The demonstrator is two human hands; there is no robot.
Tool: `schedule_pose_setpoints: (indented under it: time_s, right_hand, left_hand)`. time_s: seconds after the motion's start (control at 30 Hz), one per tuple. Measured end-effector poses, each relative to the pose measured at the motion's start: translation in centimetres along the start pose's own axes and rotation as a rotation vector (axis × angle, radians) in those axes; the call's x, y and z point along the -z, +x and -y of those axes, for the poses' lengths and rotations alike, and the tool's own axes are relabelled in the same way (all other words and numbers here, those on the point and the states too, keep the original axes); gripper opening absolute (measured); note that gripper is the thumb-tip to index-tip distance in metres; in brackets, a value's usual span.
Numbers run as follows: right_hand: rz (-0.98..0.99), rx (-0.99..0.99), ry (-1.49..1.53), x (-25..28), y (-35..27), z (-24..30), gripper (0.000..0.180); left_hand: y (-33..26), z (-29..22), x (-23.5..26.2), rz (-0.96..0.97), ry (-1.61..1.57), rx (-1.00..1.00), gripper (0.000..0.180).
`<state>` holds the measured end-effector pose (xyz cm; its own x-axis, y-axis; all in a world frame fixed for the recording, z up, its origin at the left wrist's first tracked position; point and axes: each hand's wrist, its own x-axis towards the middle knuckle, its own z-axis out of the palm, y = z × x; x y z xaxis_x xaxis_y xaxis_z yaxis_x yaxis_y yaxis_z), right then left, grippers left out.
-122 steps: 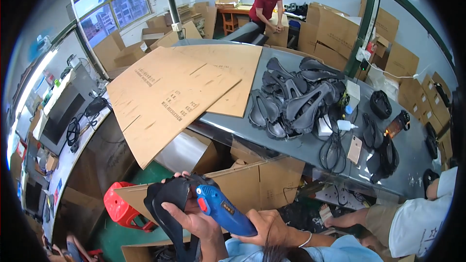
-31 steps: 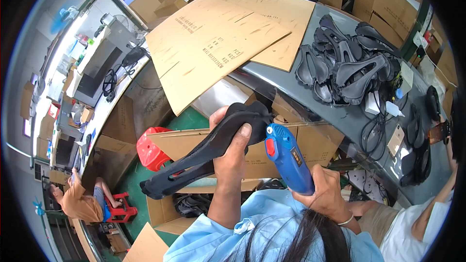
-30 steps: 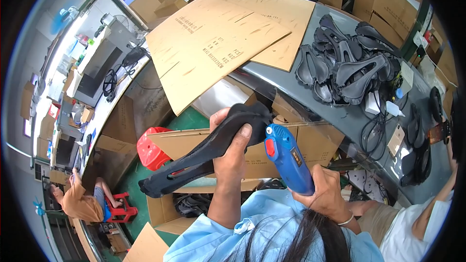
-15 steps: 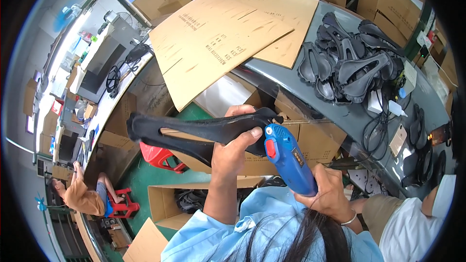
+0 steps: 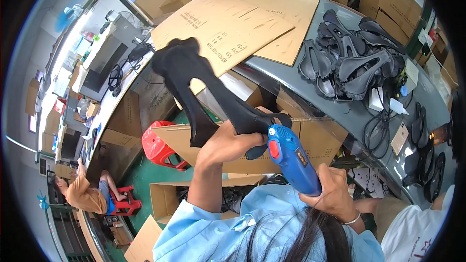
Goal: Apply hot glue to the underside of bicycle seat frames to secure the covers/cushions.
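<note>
My left hand (image 5: pixel 227 144) grips a black bicycle saddle (image 5: pixel 185 67) with a long slot down its middle, fingers wrapped round its narrow end. The wide end points up and left, raised in front of the cardboard. In my right hand (image 5: pixel 332 193) is a blue hand-held power tool (image 5: pixel 297 162) with a red switch, held by its lower end. The tool's head is right up against the saddle's narrow end, close to my left fingers. Whether its tip touches the saddle is hidden.
Flat cardboard sheets (image 5: pixel 228 29) cover part of the grey table (image 5: pixel 272 75). Several black saddles (image 5: pixel 359 63) are piled to the right, near a phone (image 5: pixel 399 139) and cables. An open carton (image 5: pixel 162 199) stands below, by a red stool (image 5: pixel 158 145). Another person (image 5: pixel 87 191) sits at left.
My left hand has turned the saddle, so its wide end has swung upward and its broad face shows. The blue tool has shifted slightly right and down and stays at the narrow end.
</note>
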<state>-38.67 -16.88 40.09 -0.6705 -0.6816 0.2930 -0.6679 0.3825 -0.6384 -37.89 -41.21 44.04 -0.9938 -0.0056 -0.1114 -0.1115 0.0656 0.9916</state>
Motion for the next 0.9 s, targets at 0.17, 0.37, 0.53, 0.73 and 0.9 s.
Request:
schedule_pose_setpoints:
  time_s: [0.17,0.37,0.53,0.73,0.9]
  right_hand:
    - [0.007,0.004,0.039,0.2,-0.3,-0.2,0.036]
    - [0.044,-0.078,0.219,-0.2,-0.5,0.1,0.041]
    - [0.055,-0.108,0.316,-0.2,-0.2,0.9,0.046]
    - [0.047,-0.045,0.309,0.0,0.2,1.5,0.044]
    - [-0.013,-0.044,0.362,-0.5,0.5,1.8,0.047]
  left_hand:
    - [0.5,0.4,-0.2,0.109,0.221,0.029,0.031]
    - [0.8,2.8,-1.6,0.08,0.279,-0.177,0.02]
    - [0.8,3.5,-2.4,0.052,0.415,-0.261,0.029]
    - [0.6,5.3,-3.6,-0.046,0.467,-0.394,0.034]
    - [0.2,5.2,-4.9,0.028,0.524,-0.25,0.034]
